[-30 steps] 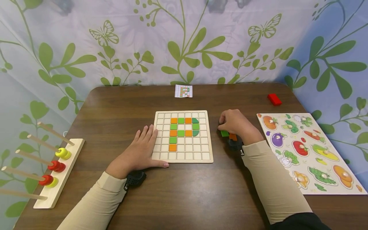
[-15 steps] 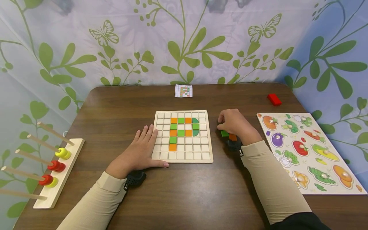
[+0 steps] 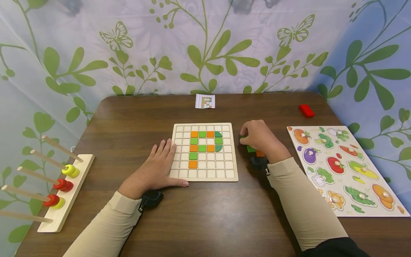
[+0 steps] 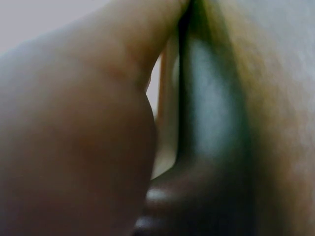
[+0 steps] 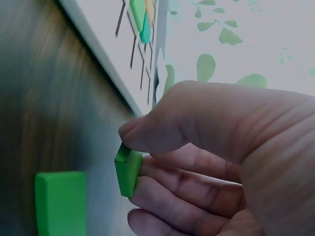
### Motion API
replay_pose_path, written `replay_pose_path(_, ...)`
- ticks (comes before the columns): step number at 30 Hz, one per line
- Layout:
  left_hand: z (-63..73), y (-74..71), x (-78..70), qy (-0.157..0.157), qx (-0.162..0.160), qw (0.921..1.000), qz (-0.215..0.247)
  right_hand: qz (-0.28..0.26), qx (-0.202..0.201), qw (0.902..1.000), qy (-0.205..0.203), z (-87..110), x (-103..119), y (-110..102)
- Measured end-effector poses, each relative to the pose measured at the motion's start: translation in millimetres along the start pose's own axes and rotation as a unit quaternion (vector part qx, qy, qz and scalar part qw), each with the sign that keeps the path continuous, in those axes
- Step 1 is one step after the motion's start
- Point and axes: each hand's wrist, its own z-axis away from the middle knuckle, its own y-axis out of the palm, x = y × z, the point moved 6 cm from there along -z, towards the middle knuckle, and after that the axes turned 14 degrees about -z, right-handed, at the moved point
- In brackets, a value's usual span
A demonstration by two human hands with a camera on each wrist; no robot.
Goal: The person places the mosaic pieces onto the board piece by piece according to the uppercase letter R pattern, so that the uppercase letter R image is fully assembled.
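Observation:
My left hand [image 3: 154, 167] lies spread beside a wooden grid board [image 3: 229, 164], its fingertips on the left edge and its thumb at the lower left corner. Orange, green and dark green tiles [image 3: 193, 164] form a P shape in the grid. To the right of the board, my right hand [image 3: 261, 139] pinches a small green block [image 5: 128, 172] between thumb and fingers, as the right wrist view shows. A second green block [image 5: 60, 204] lies on the table close by. An orange block [image 3: 260, 153] shows partly under the right wrist.
A patterned paper card [image 3: 204, 101] lies behind the board. On the right are a vegetable puzzle board [image 3: 348, 171] and a red block [image 3: 306, 111]. A wooden peg stand [image 3: 69, 192] with red and yellow rings stands at the left. A printed cloth hangs behind the table.
My right hand has shifted slightly left and away from me, and the green block between its fingers has come into sight. The left hand has stayed in place.

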Motion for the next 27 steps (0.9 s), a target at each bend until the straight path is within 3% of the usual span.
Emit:
replay_pose_path(9, -1.4, 0.8, 1.3, 0.000, 0.003, 1.0000, -0.006, -0.024, -0.004, 0.9996, -0.012, 5.7, 21.7, 6.0)
replay_pose_path(16, -0.9, 0.9, 1.2, 0.000, 0.002, 1.0000, -0.001, -0.027, 0.001, 0.9984, -0.051, 9.1, 40.9, 14.2)
replay_pose_path(27, -0.5, 0.0, 1.7, 0.002, 0.000, 1.0000, -0.002, -0.034, 0.033, 0.9956, -0.081, 12.7, 64.2, 34.9)
